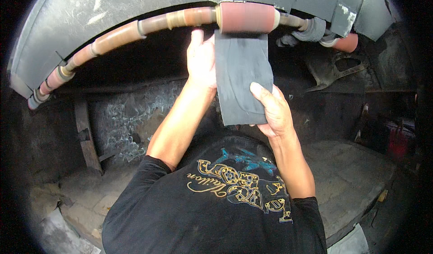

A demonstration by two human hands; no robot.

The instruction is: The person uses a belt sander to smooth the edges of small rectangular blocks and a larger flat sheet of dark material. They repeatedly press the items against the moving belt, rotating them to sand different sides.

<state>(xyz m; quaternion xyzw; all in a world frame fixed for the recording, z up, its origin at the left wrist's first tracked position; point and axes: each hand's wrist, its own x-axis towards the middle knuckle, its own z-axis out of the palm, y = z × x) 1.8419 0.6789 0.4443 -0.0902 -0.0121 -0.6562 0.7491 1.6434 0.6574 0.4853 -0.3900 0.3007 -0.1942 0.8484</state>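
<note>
A dark grey flat sheet (241, 73), like rubber or leather, hangs upright with its top edge against a wide reddish sanding roller (247, 18). My right hand (276, 112) grips the sheet's lower right edge, thumb on the front face and fingers behind it. My left hand (201, 60) is raised at the sheet's left edge, thumb stretched up close under the shaft and palm flat. Its other fingers are partly hidden behind the sheet. The roller's surface looks blurred, as if spinning.
A long shaft with narrower wrapped rollers (118, 38) runs across the top under a grey, dust-covered metal hood (149, 1). At the right are a fuzzy grey wheel (314, 30) and another red roller (346, 43). A dusty ledge (356, 177) and a wooden post (85, 134) lie below.
</note>
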